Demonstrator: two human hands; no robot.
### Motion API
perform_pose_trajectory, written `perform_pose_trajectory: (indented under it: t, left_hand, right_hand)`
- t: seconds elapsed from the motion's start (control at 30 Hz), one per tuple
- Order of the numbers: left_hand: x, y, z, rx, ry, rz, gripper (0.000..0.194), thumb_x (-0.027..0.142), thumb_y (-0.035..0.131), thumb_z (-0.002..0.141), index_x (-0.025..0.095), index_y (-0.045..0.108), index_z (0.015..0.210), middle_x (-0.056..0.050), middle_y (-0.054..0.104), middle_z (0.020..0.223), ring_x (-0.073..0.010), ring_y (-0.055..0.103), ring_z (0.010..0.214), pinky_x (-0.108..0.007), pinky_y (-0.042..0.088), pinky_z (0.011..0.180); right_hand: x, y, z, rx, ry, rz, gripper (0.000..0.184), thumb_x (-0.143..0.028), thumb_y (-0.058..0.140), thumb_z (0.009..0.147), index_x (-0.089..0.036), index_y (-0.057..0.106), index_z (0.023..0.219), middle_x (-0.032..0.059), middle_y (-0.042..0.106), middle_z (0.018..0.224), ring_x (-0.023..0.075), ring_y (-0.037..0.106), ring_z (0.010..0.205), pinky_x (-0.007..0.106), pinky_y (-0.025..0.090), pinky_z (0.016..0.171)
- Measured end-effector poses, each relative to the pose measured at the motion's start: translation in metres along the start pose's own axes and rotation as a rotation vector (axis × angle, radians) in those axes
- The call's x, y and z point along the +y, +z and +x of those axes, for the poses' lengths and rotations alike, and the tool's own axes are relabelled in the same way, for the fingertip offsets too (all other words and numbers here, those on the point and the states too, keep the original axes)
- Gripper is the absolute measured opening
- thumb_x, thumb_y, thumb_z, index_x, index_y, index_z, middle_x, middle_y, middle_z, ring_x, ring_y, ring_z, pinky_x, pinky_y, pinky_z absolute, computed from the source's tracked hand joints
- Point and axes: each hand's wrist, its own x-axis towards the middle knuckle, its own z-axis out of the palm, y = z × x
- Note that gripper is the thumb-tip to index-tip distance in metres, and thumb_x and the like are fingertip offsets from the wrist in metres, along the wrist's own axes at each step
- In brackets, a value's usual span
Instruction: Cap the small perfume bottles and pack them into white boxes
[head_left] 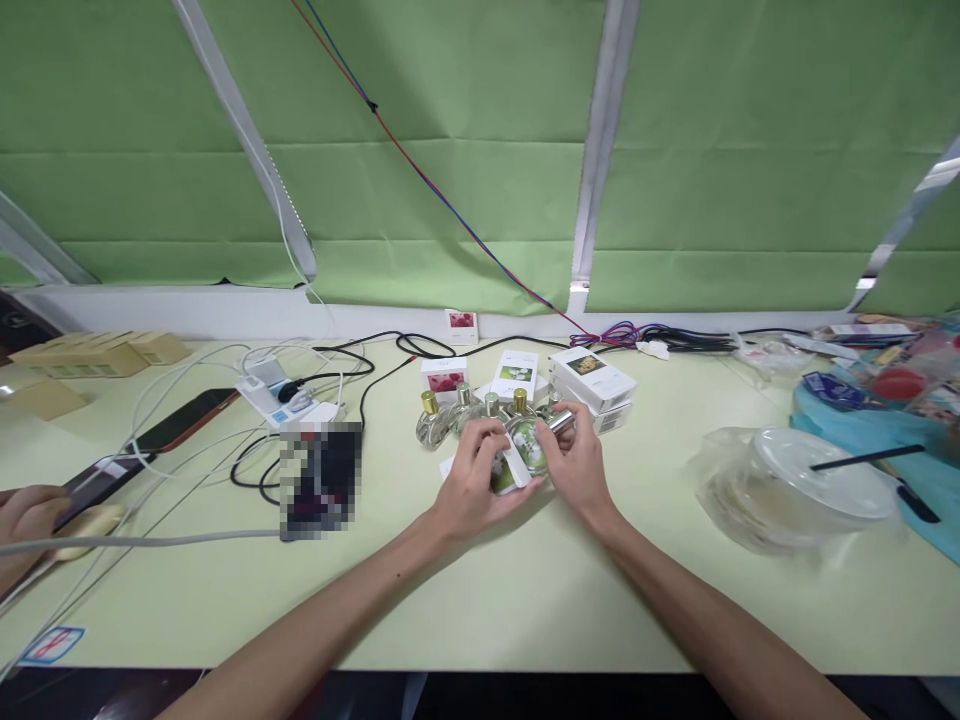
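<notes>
Pale bench (517, 600) — left hand (471, 480) holds box (516, 462), right hand (576, 460) holds bottle (528, 447) beside it, near capped bottles (457, 416). Step, apparently: bringing both together — next move calls for steady alignment.

We see a round bottle (529, 447) of glossy, glass-like material, perhaps plastic, we cannot tell which, with a shiny, metallic-looking cap (561, 421). The other bottles (426, 430) gleam likewise, their tops (428, 401) metallic too. The small box (501, 475) and the stacked boxes (616, 388) look like smooth printed card; the brown cartons (82, 360), matt cardboard. Our worktop (525, 600) is smooth with a soft sheen, the blind (450, 80) matt, creased cloth, the bag (716, 480) thin, crinkled plastic.
</notes>
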Motion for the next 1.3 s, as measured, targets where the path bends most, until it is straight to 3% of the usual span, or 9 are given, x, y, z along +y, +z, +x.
perform_pose_trajectory:
  t: [0.43,0.8,1.07,1.3]
  left_hand:
    - [-0.002,0.010,0.000,0.019,0.022,0.006,0.041,0.033,0.075,0.082,0.022,0.046,0.108,-0.012,0.052,0.109,-0.0254,0.058,0.103,-0.039,0.055,0.083]
    - [-0.018,0.008,0.002,0.009,0.141,-0.053,0.041,0.036,0.077,0.081,0.021,0.050,0.108,-0.015,0.054,0.114,-0.0266,0.060,0.106,-0.039,0.057,0.082]
    - [-0.023,-0.004,-0.001,-0.151,0.104,-0.053,0.044,0.042,0.075,0.085,0.020,0.050,0.113,-0.018,0.054,0.123,-0.0269,0.062,0.106,-0.040,0.058,0.085]
    - [-0.020,-0.017,-0.009,-0.242,0.083,0.006,0.056,0.042,0.077,0.079,0.021,0.047,0.121,-0.020,0.051,0.128,-0.0346,0.055,0.118,-0.053,0.053,0.094]
  right_hand:
    - [-0.002,0.000,0.000,0.083,-0.017,0.037,0.031,-0.043,0.060,0.091,-0.022,0.048,0.111,-0.0074,0.050,0.058,0.0157,0.050,0.050,0.026,0.040,0.050]
    - [0.001,0.002,-0.002,0.177,-0.081,0.032,0.033,-0.042,0.063,0.090,-0.020,0.051,0.112,-0.0070,0.052,0.057,0.0138,0.050,0.050,0.025,0.040,0.050]
    - [0.004,0.004,-0.002,0.206,-0.075,0.005,0.031,-0.042,0.063,0.090,-0.021,0.052,0.110,-0.0085,0.049,0.055,0.0121,0.046,0.047,0.023,0.037,0.048]
    - [0.003,0.004,-0.003,0.214,-0.071,0.008,0.034,-0.043,0.064,0.089,-0.020,0.052,0.111,-0.0083,0.050,0.056,0.0118,0.046,0.048,0.023,0.037,0.048]
